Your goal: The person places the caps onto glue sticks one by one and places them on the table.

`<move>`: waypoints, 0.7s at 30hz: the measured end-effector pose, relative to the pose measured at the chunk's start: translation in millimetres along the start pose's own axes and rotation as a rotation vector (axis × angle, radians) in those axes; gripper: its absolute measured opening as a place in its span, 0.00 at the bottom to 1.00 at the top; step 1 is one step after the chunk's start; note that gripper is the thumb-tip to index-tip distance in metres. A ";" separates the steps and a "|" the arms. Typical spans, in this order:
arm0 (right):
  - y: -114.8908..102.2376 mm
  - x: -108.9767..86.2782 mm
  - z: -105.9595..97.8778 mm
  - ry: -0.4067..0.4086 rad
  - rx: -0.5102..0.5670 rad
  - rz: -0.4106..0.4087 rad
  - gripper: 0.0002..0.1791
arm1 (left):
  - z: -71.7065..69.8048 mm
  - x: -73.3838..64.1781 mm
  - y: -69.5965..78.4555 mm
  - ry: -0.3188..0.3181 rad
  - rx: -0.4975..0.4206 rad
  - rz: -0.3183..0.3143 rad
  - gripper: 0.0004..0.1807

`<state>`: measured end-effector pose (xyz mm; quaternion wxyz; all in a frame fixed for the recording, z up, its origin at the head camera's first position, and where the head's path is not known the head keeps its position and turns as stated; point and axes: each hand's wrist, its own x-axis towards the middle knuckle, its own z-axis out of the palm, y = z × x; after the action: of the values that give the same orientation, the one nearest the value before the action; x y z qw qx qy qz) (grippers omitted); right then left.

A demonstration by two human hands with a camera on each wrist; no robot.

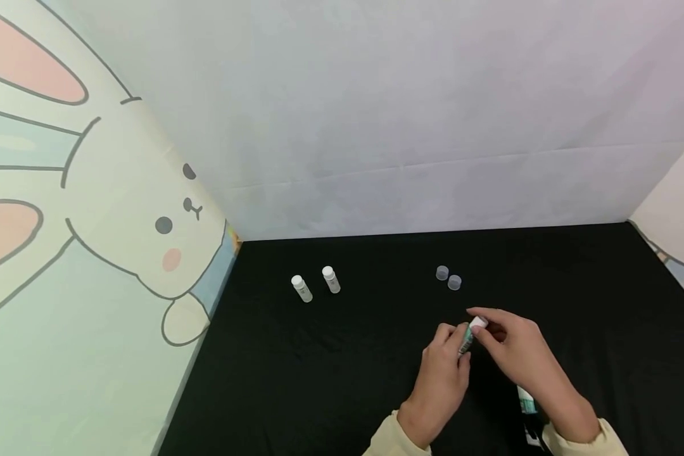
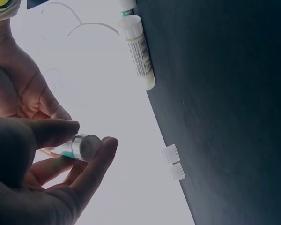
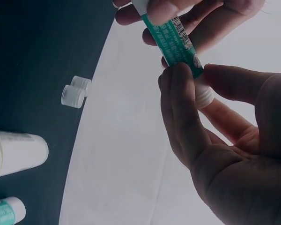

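Both hands hold one glue stick [image 1: 466, 340] between them, above the dark table. It has a green label with print and a barcode, and one white ridged end [image 3: 204, 96]. My left hand [image 1: 441, 377] grips the labelled body toward its other end. With thumb and fingers, my right hand [image 1: 519, 351] pinches around the white ridged end. In the left wrist view the stick's round end [image 2: 89, 147] shows between my left thumb and fingers. Two small clear caps [image 1: 448, 277] stand close together on the table beyond the hands.
Two white-capped sticks [image 1: 301, 288] [image 1: 331, 279] lie on the black cloth [image 1: 296, 380] at the left. A green and white tube [image 1: 526, 400] lies by my right forearm, partly hidden. A pale wall [image 1: 405, 126] rises behind the table.
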<state>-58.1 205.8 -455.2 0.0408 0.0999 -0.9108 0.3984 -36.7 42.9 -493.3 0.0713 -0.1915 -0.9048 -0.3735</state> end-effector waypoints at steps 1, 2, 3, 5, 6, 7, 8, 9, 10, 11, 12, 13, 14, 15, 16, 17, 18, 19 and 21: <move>0.7 -0.5 -1.2 -0.001 -0.001 0.009 0.17 | 0.6 -0.3 1.2 -0.007 0.010 0.003 0.28; 1.2 -1.3 -2.4 -0.002 0.000 0.017 0.17 | 1.3 -0.5 2.3 -0.012 0.021 0.006 0.28; 1.6 -2.0 -3.5 0.000 -0.003 0.024 0.17 | 2.0 -0.6 3.3 -0.017 0.031 0.012 0.29; 2.4 -3.6 -5.9 0.001 -0.007 0.044 0.16 | 3.5 -0.7 5.1 -0.027 0.053 0.028 0.29; 2.9 -4.4 -7.0 0.001 -0.010 0.053 0.16 | 4.2 -0.7 5.9 -0.033 0.065 0.036 0.30; 3.4 -5.4 -8.1 0.001 -0.010 0.062 0.16 | 4.9 -0.7 6.7 -0.040 0.072 0.043 0.30; 3.9 -6.5 -9.2 0.000 -0.012 0.070 0.15 | 5.6 -0.8 7.3 -0.046 0.079 0.050 0.31; 4.5 -7.5 -10.3 0.001 -0.015 0.075 0.15 | 6.3 -0.7 7.8 -0.052 0.085 0.058 0.32; 5.6 -8.2 -11.6 -0.002 -0.016 0.081 0.15 | 7.0 -0.7 8.5 -0.058 0.090 0.067 0.32; 6.8 -8.8 -12.7 -0.004 -0.018 0.085 0.14 | 7.7 -0.8 9.1 -0.063 0.097 0.075 0.32; 8.1 -9.5 -13.9 -0.004 -0.022 0.087 0.14 | 8.4 -0.8 9.7 -0.067 0.102 0.085 0.33; 9.2 -10.3 -15.1 -0.004 -0.026 0.090 0.14 | 9.0 -0.8 10.4 -0.070 0.108 0.096 0.34; 10.4 -11.0 -16.4 -0.002 -0.032 0.092 0.14 | 9.7 -0.7 11.2 -0.073 0.113 0.107 0.34; 11.6 -11.8 -17.7 0.001 -0.037 0.096 0.14 | 10.4 -0.5 12.0 -0.080 0.117 0.117 0.35; 12.9 -12.6 -19.1 0.002 -0.042 0.102 0.14 | 11.1 -0.7 13.0 -0.089 0.119 0.125 0.35; 13.7 -13.5 -20.3 0.003 -0.049 0.107 0.14 | 11.6 -0.6 13.9 -0.097 0.119 0.132 0.35; 14.4 -14.5 -21.4 0.004 -0.055 0.113 0.14 | 12.3 -0.5 14.9 -0.105 0.119 0.139 0.36; 15.1 -15.3 -22.5 0.001 -0.058 0.122 0.14 | 13.0 -0.6 15.8 -0.110 0.120 0.144 0.36; 16.4 -16.7 -24.8 -0.008 -0.062 0.140 0.14 | 14.3 -0.9 17.9 -0.123 0.113 0.154 0.36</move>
<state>-45.4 237.4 -452.7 0.0122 0.0361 -0.9276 0.3715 -28.5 64.3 -492.1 0.0547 -0.2786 -0.9097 -0.3030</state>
